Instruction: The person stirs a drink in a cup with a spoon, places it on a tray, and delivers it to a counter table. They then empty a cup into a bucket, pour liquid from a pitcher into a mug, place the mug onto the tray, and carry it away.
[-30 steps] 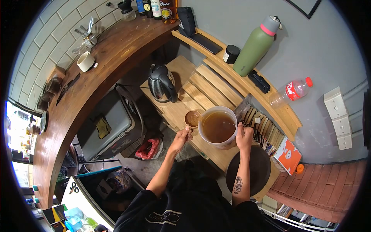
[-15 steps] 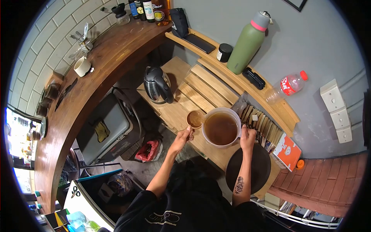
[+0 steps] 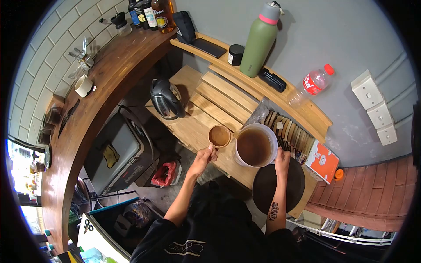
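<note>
My left hand (image 3: 205,159) is closed on the handle of a small brown cup (image 3: 219,136); brownish liquid shows inside it. Close to its right, my right hand (image 3: 282,160) grips the handle of a translucent plastic measuring jug (image 3: 275,140), which holds a dark brown liquid. The jug's spout points toward the cup, and a small gap shows between the two rims. Both are held above the wooden table (image 3: 193,136). Beneath my right forearm lies a round dark tray (image 3: 263,193).
A black kettle (image 3: 166,100) stands at the table's far left, by a slatted wooden board (image 3: 223,101). Behind, a narrow shelf carries a green bottle (image 3: 259,41) and a plastic bottle (image 3: 312,85). A row of books (image 3: 291,131) lines the right side. A curved counter (image 3: 94,92) borders the left.
The cup has come away from the jug's spout and looks a little nearer to me. The jug has shifted slightly right relative to the table. The whole view has moved a little.
</note>
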A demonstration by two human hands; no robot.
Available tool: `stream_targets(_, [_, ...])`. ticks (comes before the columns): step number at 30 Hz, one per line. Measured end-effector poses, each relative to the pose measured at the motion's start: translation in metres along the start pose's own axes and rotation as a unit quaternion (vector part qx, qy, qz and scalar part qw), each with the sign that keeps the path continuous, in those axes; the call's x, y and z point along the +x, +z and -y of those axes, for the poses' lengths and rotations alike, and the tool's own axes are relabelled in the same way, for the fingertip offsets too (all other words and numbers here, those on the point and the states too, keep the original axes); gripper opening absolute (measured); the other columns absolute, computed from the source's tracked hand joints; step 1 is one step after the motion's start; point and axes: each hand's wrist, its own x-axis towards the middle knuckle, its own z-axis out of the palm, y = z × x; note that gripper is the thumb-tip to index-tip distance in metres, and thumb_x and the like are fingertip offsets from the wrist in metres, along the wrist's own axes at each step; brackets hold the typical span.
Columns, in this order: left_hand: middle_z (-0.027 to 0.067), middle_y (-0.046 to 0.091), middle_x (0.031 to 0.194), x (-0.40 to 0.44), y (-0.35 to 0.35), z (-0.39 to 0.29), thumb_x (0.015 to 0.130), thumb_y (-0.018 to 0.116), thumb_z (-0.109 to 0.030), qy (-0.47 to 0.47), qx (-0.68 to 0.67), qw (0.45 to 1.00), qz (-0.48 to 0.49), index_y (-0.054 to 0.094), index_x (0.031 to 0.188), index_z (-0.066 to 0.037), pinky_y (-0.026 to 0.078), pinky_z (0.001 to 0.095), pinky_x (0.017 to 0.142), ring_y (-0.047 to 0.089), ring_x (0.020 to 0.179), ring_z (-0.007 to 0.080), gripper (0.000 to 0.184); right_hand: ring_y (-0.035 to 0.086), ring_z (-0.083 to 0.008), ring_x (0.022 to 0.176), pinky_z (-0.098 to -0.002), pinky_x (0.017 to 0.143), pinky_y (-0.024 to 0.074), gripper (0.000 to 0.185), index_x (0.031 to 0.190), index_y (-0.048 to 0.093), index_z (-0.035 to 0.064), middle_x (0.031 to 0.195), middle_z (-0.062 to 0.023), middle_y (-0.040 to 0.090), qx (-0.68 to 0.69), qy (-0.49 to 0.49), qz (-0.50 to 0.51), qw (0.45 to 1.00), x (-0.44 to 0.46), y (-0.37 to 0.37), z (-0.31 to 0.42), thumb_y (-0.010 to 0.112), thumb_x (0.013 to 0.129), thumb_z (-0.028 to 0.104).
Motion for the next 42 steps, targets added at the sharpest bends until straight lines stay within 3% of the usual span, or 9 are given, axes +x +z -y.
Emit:
stream_targets(2, [-0.0009,0.038,0.077,-0.005,0.005,-0.005,0.108,0.041,-0.044,0.003,0.014,1.000,0.006,0.045,0.078,-0.009,0.039,0.0302,0.073,0.040,0.075,0.0132,0.046,0.034,-0.0086,0.054,-0.0382,0.050,0.0282,0.042,0.064,0.035,-0.0014,0.054,-0.0010,0.032,0.064,0.055,-0.003,0.996,-0.003,-0.002,-0.008,0.048,0.100,0.016])
stream_targets(14, [-0.0010,0.038,0.080,-0.050,0.019,-0.006,0.109,0.040,-0.042,0.000,0.053,0.999,-0.003,0.046,0.080,-0.007,0.040,0.0297,0.073,0.041,0.076,0.0133,0.045,0.048,-0.0102,0.052,-0.0340,0.047,0.0364,0.043,0.067,0.045,-0.0006,0.056,-0.0026,0.047,0.073,0.034,-0.006,0.997,-0.010,-0.005,0.000,0.044,0.104,0.022])
stream_targets(27, [0.0015,0.046,0.084,-0.119,0.034,0.006,0.110,0.036,-0.037,0.016,0.099,0.995,0.009,0.050,0.084,-0.002,0.042,0.0285,0.072,0.044,0.074,0.0118,0.046,0.045,-0.0090,0.052,-0.0307,0.050,0.0372,0.048,0.064,0.042,0.0054,0.057,0.0010,0.043,0.088,0.009,-0.042,0.995,-0.015,-0.001,0.013,0.043,0.107,0.027])
stream_targets(30, [0.0011,0.046,0.083,-0.133,0.042,0.005,0.109,0.037,-0.040,0.014,0.125,0.992,0.013,0.051,0.085,-0.002,0.039,0.0273,0.067,0.045,0.070,0.0116,0.047,0.048,-0.0130,0.057,-0.0353,0.055,0.0417,0.047,0.067,0.046,-0.0019,0.057,-0.0044,0.043,0.068,0.009,-0.028,0.997,-0.011,-0.004,0.006,0.042,0.106,0.024])
stream_targets(33, [0.0013,0.048,0.081,-0.146,0.040,0.020,0.109,0.036,-0.043,0.020,0.139,0.990,0.026,0.052,0.086,-0.002,0.039,0.0261,0.064,0.045,0.067,0.0116,0.049,0.056,-0.0211,0.069,-0.0381,0.068,0.0464,0.039,0.078,0.052,-0.0038,0.068,-0.0115,0.052,0.017,-0.020,-0.013,1.000,-0.012,-0.007,-0.006,0.045,0.105,0.024])
stream_targets(35, [0.0048,0.055,0.087,-0.156,0.042,0.025,0.110,0.034,-0.041,0.019,0.123,0.991,0.039,0.051,0.086,-0.002,0.042,0.0267,0.063,0.047,0.066,0.0114,0.049,0.058,-0.0322,0.094,-0.0416,0.084,0.0463,0.031,0.098,0.056,-0.0058,0.091,-0.0210,0.057,-0.069,-0.142,-0.109,0.981,-0.024,-0.004,0.003,0.048,0.104,0.023])
stream_targets(36, [0.0048,0.055,0.087,-0.162,0.043,0.028,0.110,0.034,-0.041,0.022,0.122,0.991,0.038,0.051,0.086,-0.002,0.042,0.0267,0.063,0.047,0.066,0.0114,0.049,0.052,-0.0395,0.108,-0.0428,0.090,0.0456,0.029,0.116,0.052,-0.0060,0.112,-0.0250,0.054,-0.124,-0.125,-0.128,0.976,-0.034,-0.005,0.001,0.056,0.100,0.019])
stream_targets(41, [0.0113,0.062,0.100,-0.193,0.059,0.024,0.110,0.033,-0.041,-0.010,0.155,0.986,0.055,0.049,0.084,-0.003,0.044,0.0272,0.060,0.050,0.059,0.0115,0.048,0.058,-0.0329,0.098,-0.0390,0.087,0.0487,0.041,0.125,0.049,-0.0025,0.119,-0.0186,0.048,-0.189,-0.150,-0.186,0.952,-0.113,-0.021,0.015,0.067,0.090,0.007])
stream_targets(42, [0.0117,0.064,0.103,-0.198,0.059,0.032,0.110,0.032,-0.043,-0.004,0.156,0.986,0.059,0.048,0.084,-0.004,0.044,0.0272,0.060,0.051,0.059,0.0114,0.049,0.059,-0.0292,0.097,-0.0375,0.084,0.0503,0.046,0.128,0.048,0.0004,0.120,-0.0172,0.048,-0.099,-0.105,-0.047,0.988,-0.131,-0.028,0.018,0.069,0.087,0.005])
